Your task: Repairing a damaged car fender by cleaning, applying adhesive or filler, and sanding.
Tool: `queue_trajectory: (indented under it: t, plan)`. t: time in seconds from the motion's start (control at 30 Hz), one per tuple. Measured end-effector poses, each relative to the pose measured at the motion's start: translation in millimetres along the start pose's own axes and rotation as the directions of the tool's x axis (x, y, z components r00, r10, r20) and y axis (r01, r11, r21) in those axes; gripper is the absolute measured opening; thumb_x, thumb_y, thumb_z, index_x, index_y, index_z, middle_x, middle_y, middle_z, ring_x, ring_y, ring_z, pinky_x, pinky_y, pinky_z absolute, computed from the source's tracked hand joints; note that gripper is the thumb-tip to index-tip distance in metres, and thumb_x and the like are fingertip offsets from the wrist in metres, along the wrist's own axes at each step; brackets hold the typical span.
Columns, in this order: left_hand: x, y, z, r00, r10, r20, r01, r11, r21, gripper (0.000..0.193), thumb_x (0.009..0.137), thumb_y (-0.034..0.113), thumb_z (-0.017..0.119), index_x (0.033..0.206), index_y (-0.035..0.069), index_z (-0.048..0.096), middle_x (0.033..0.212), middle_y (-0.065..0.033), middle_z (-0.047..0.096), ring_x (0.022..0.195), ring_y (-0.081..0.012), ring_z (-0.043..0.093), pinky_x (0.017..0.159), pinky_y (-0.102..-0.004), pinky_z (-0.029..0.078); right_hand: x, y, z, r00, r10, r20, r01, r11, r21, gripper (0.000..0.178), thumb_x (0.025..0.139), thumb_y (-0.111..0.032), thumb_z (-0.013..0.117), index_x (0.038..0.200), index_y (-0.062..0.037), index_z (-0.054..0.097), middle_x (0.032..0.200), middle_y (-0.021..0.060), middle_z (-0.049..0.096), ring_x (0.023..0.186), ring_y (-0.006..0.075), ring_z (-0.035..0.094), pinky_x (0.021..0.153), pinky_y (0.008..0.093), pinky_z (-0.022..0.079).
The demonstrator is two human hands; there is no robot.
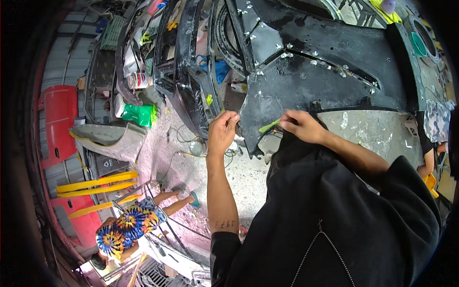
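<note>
Just above the frame's centre, the right hand (303,126) has its grip pinched on a green strip (269,126) by the lower edge of a black panel (291,91); left of it, the left hand (222,133) curls thumb to fingers, whether grasping anything I cannot tell

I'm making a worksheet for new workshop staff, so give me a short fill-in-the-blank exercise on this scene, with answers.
The green strip is nearest the person's ____ hand.
The black panel is dotted with ____ bits.
The long bars at lower left are ____.
The upper door at far left is ____.

Missing words: right; white; yellow; red.
</note>
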State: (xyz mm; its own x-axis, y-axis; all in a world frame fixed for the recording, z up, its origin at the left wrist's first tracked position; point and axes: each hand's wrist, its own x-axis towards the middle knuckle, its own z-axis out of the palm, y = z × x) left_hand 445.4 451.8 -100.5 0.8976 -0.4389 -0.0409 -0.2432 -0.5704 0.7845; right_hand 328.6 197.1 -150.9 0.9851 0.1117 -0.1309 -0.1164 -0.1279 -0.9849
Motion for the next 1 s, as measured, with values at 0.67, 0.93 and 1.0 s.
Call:
queue_trajectory:
  t: [0.67,0.93,1.0]
  plan:
    - [37,29,-42,0.841,0.206,0.501,-0.33,0.929,0.171,0.017,0.083,0.01,0.071,0.097,0.001,0.068,0.092,-0.0081,0.067,0.079,-0.0197,0.063,0.069,-0.0301,0.047,-424,146,-6,0.401,0.663,-0.632,-0.873,0.485,-0.045,0.017,0.082,-0.016,0.064,0.084,0.0005,0.065,0.068,0.0115,0.062,0.065,0.02,0.06,0.059,0.0341,0.046]
    - [39,14,-26,0.948,-0.026,0.316,0.039,0.999,-0.035,0.022,0.096,0.018,0.059,0.089,-0.002,0.064,0.079,-0.0065,0.065,0.075,-0.0126,0.059,0.071,-0.0281,0.047,-376,198,-58,0.411,0.744,-0.527,-0.9,0.421,-0.109,0.017,0.083,-0.017,0.062,0.082,0.0005,0.063,0.074,0.0185,0.064,0.073,0.0226,0.065,0.064,0.0375,0.049]
    - [49,17,-32,0.95,-0.19,0.247,0.235,0.957,-0.168,0.027,0.101,0.018,0.054,0.087,-0.003,0.064,0.085,-0.0044,0.066,0.082,-0.0116,0.06,0.079,-0.0267,0.047,-335,186,-90,0.542,0.632,-0.554,-0.801,0.589,-0.111,0.015,0.086,-0.014,0.062,0.083,0.0006,0.06,0.069,0.0107,0.057,0.066,0.0144,0.055,0.059,0.0331,0.044]
